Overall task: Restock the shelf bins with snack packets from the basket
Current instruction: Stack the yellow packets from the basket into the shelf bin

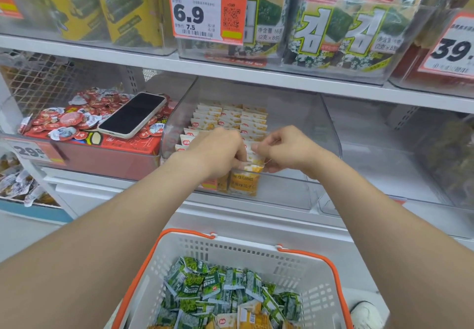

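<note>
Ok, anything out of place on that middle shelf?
Yes: a smartphone lies screen up on the red-lidded snack cups, left of the clear bin holding yellow snack packets. It isn't stock and could slide off.

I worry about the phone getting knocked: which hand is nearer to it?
Left. The left hand is in the clear bin just right of the phone; the right hand is farther right, both gripping the yellow packets.

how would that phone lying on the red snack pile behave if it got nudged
The phone looks rigid and smooth-cased, so it would likely slide rather than flex. It lies tilted on a loose heap of red packets, so a nudge may well rock or shift it.
</note>
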`<state>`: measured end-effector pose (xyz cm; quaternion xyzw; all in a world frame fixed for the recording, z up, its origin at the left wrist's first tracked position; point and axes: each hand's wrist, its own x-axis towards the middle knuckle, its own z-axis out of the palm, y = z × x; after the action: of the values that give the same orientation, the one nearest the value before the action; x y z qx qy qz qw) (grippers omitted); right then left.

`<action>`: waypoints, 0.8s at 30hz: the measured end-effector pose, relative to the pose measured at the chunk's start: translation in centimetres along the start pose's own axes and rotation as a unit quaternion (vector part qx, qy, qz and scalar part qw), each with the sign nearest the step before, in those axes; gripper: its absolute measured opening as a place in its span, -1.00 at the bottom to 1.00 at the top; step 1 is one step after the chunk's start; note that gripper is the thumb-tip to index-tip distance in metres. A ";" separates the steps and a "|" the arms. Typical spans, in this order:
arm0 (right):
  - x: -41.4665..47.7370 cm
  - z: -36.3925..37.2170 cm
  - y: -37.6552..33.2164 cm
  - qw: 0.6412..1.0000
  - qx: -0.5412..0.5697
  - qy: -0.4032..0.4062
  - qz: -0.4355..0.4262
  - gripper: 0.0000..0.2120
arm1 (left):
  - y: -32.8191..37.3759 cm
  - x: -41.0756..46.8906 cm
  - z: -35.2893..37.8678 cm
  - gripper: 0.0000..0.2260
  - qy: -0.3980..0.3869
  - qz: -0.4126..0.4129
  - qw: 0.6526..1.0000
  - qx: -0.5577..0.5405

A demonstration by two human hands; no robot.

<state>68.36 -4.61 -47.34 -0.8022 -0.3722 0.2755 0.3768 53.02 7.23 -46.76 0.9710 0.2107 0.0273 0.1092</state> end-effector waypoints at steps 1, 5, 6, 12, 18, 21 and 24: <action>-0.2 -0.2 -0.1 1.000 0.011 0.010 0.019 -0.60 | -0.2 -0.1 -0.2 -0.92 0.022 -0.012 0.999 -0.020; -0.7 -1.2 -0.2 0.997 0.001 -0.075 -0.010 -0.58 | -1.8 -1.1 -1.6 -0.87 0.058 -0.047 0.997 -0.037; -0.8 -1.1 -0.2 0.994 -0.038 -0.092 -0.035 -0.60 | -2.4 -1.4 -1.8 -0.91 0.047 -0.049 0.997 -0.028; -0.1 0.5 -1.2 0.968 -0.214 -0.071 -0.110 -0.75 | -3.8 -2.5 -2.2 -0.85 -0.008 -0.037 0.999 0.023; 0.2 1.3 -0.7 0.972 -0.221 -0.045 -0.074 -0.72 | -3.3 -3.2 -1.4 -0.70 0.016 -0.015 0.998 0.067; -0.9 0.9 -0.9 0.967 -0.236 -0.037 -0.093 -0.73 | -2.2 -4.2 -1.6 -0.82 0.082 -0.006 0.995 0.058; -2.8 -0.1 -2.1 0.961 -0.238 0.054 -0.128 -0.76 | -0.7 -5.7 -2.3 -0.92 0.152 -0.011 0.987 0.052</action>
<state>66.03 -6.03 -45.09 -0.8281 -0.5056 0.0844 0.2269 47.36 5.99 -44.69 0.9575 0.2371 0.1622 0.0259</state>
